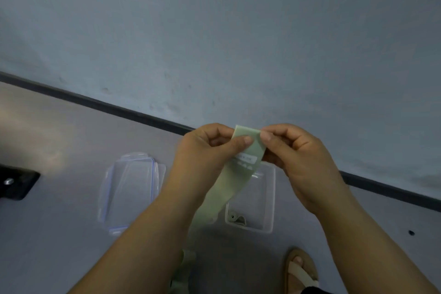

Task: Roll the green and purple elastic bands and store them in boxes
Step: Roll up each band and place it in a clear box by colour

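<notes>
Far left, a black fitting (16, 182) with a screw head lies on the floor (59, 234) at the frame edge. Right of it, a clear lid (130, 192) with a blue seal lies flat on the floor, apart from the box. Left hand (205, 150): thumb and curled fingers pinch the upper left edge of the green band (245, 150). The band's top end stands just above both thumbs, held in the air between the two hands; white printing shows just below the grip. From there the band hangs down and leftward, passing between the forearms, its lower length reaching the bottom of the frame. Right hand (298, 162): thumb and curled fingers pinch the band's upper right edge, level with the left hand's grip. Below the hands, a clear box (268, 219) stands open on the floor, partly hidden by the band. It holds one small roll (236, 219) in its near left corner; the roll's colour cannot be told. Lower right, a foot in a sandal (300, 270) rests on the floor.
</notes>
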A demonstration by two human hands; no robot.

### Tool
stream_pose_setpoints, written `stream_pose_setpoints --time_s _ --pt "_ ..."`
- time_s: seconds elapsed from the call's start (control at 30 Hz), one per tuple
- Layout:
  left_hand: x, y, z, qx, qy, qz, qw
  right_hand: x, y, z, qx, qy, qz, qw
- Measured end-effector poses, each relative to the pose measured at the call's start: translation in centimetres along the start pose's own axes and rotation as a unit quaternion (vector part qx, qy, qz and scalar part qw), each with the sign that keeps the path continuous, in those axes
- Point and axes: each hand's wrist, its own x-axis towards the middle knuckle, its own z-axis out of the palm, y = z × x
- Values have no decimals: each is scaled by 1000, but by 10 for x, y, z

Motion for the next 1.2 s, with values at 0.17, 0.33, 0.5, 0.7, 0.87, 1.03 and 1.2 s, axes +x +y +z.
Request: stream_pose_setpoints --time_s 0.17,0.33,0.5,0.7,0.87,1.03,1.2 --pt "2 5 -9 45 -41 19 998 -1 -2 3 -75 -9 -42 996" --pt "3 6 -15 36 -51 19 998 0 -4 2 -87 -35 -41 995" --pt "3 7 -14 37 -59 44 997 -2 -8 -5 -51 -85 -40 994" --pt "2 10 -19 -9 -113 44 993 -2 -8 -4 -65 -56 -73 994" --pt "1 12 -19 4 -122 37 992 -4 -6 -3 -142 -49 -122 981" --pt "3 8 -16 36 -88 33 995 -3 -2 -3 -152 -56 -103 981" --pt "4 2 -13 97 -40 50 993 -2 0 -5 -97 -82 -35 991"
